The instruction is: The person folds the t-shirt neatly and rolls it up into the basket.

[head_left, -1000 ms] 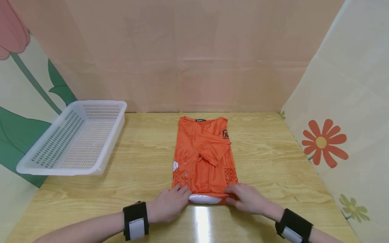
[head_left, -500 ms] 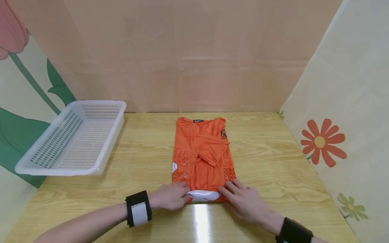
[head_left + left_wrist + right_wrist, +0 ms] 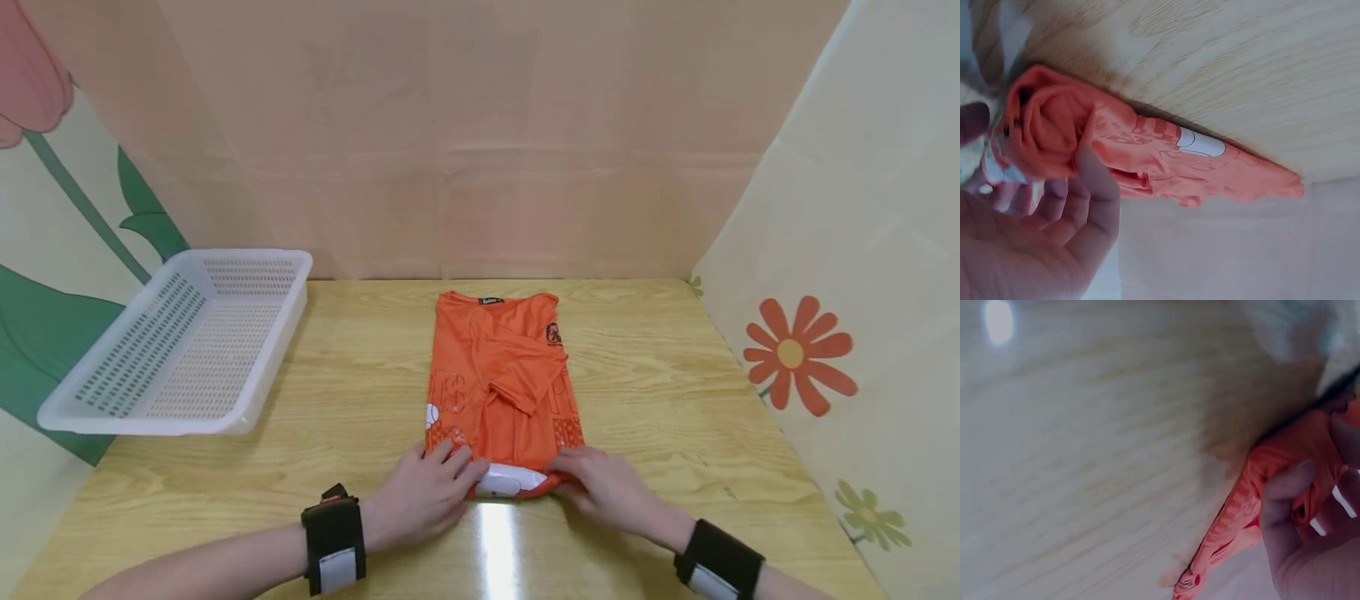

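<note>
An orange T-shirt (image 3: 517,358) lies on the table as a narrow folded strip, collar at the far end and one sleeve across its middle. Its near end is rolled up, with a white printed patch (image 3: 512,480) on top. My left hand (image 3: 420,493) holds the left end of the roll, fingers bent over it. In the left wrist view, the rolled end (image 3: 1054,122) shows spiral layers beside the fingers. At the roll's right end, my right hand (image 3: 609,487) grips the fabric; in the right wrist view its bent fingers lie on the orange cloth (image 3: 1291,447).
To the left stands a white perforated plastic basket (image 3: 251,400). The wooden table (image 3: 360,358) ends at a pinkish back sheet (image 3: 480,167). A flower-printed sheet (image 3: 862,233) borders the right side.
The near end of the T-shirt has gained another small turn of the roll. Both hands have shifted their grip at its ends; the left fingers now reach further over it.
</note>
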The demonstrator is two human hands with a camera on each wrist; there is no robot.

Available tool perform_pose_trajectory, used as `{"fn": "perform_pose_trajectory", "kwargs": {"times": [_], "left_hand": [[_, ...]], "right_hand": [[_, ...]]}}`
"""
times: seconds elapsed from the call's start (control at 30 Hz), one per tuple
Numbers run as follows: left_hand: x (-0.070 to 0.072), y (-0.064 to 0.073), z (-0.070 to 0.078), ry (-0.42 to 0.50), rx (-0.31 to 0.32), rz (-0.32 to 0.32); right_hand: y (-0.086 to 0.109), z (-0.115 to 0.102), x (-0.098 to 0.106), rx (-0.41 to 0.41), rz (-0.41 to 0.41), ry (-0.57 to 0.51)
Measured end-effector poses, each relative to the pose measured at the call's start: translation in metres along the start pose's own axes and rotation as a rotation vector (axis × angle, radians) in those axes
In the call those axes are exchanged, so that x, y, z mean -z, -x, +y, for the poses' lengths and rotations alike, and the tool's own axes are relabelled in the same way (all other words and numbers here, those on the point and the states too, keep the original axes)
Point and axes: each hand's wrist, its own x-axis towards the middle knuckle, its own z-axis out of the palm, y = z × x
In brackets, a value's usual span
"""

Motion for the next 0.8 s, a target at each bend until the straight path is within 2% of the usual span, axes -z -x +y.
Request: {"fn": "perform_pose_trajectory", "kwargs": {"times": [0.07,0.13,0.27,0.37,0.43,0.53,0.67,0.8], "left_hand": [[-0.005,0.001,0.001,-0.08,-0.016,0.055],[-0.009,0.002,0.002,-0.137,-0.02,0.08],[-0.013,0.004,0.004,-0.194,-0.015,0.048],[-0.014,0.004,0.005,-0.172,-0.003,0.014],[-0.014,0.003,0.005,-0.118,0.015,-0.008],[-0.011,-0.001,0.003,0.036,0.058,-0.062],[-0.005,-0.007,-0.005,0.28,0.11,-0.153],[-0.006,-0.013,-0.015,0.459,0.14,-0.208]], "right_hand": [[-0.004,0.004,0.004,-0.023,-0.062,-0.072],[-0.008,0.007,0.007,-0.043,-0.114,-0.129],[-0.014,0.011,0.011,-0.072,-0.176,-0.2],[-0.016,0.013,0.014,-0.093,-0.211,-0.241],[-0.017,0.014,0.015,-0.108,-0.227,-0.252],[-0.017,0.012,0.014,-0.124,-0.225,-0.208],[-0.012,0.003,0.01,-0.106,-0.18,0.008],[-0.003,-0.006,0.001,-0.066,-0.125,0.242]]}}
